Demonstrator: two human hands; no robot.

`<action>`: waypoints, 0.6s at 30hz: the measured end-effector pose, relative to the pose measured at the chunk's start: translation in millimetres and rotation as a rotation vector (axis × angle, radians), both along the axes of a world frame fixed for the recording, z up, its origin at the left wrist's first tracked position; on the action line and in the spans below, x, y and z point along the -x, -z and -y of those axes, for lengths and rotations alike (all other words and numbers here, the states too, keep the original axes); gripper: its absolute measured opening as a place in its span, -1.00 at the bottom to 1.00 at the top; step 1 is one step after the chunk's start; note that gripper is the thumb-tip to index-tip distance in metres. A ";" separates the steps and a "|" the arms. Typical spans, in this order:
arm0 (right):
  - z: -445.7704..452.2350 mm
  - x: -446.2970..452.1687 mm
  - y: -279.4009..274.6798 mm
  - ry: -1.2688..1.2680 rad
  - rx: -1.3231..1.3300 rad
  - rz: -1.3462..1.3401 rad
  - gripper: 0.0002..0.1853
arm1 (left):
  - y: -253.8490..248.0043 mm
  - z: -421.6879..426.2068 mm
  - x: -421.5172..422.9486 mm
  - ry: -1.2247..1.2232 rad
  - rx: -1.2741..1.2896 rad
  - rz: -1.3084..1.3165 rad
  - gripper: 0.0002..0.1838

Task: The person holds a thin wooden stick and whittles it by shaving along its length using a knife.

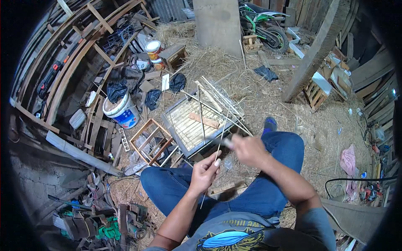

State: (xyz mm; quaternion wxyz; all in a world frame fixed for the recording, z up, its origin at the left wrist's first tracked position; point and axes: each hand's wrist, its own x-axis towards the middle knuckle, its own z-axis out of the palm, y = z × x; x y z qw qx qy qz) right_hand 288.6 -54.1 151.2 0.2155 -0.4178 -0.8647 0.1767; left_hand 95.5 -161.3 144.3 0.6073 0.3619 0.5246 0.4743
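Observation:
My left hand (204, 173) is closed around a thin bamboo strip (223, 127), which slants up and away from me, its lower end showing below the fist. My right hand (250, 151) grips a knife (228, 143) just right of the strip; its dark blade is blurred and points left, close to or against the strip. Beyond both hands sits a dark-edged square box (176, 125) with pale slats on top. A short brown board (204, 120) and several long thin strips (209, 97) lie across it.
To the left are a small wooden frame (150, 142) and a white bucket (124, 112). A wooden post (312, 56) leans at the right. A dirt bike (268, 31) stands at the back near an upright board (217, 27). Shavings (259, 94) cover the floor.

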 end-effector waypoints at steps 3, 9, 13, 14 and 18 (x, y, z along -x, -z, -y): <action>41.3 8.9 -20.2 -0.156 0.144 0.068 -0.70 | 6.8 3.0 1.7 0.028 0.048 0.102 -0.60; 26.8 3.8 -9.3 -0.074 0.013 0.032 -0.71 | 2.6 -10.7 -7.5 -0.043 0.071 0.233 -0.61; 14.3 -5.7 -1.0 -0.044 0.012 0.150 -0.66 | 6.2 -9.2 -4.7 -0.051 0.120 0.243 -0.60; 0.7 -13.3 17.4 0.046 -0.023 0.194 -0.59 | 4.7 -5.3 -6.3 -0.048 0.122 0.246 -0.60; -12.3 -34.7 15.9 0.159 0.018 0.163 -0.59 | 1.7 8.0 -6.5 -0.062 0.184 0.240 -0.59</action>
